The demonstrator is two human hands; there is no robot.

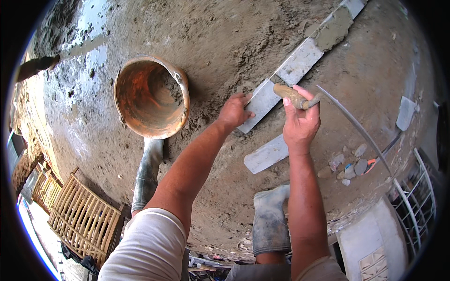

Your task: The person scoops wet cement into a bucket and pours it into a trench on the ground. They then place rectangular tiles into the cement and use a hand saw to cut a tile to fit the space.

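My left hand (236, 111) grips the near end of a grey tile strip (260, 104), its thumb on top and fingers at the left edge. My right hand (301, 122) is closed round the wooden handle (289, 95) of a trowel. The trowel's thin metal blade (358, 125) shows almost edge-on, pointing away to the right. The handle's butt is over the strip's far end; whether it touches is unclear. Beyond lies a second tile strip (300, 61) in the same line, then wet mortar (333, 31). A loose tile piece (267, 154) lies nearer me.
An orange-brown bucket (123, 105) with mortar inside stands left of my left arm, beside my boot (149, 164). Another boot (271, 220) is between my arms. Stones (349, 169) lie at right, near a metal grille (415, 201). Bamboo slats (86, 213) stand at lower left.
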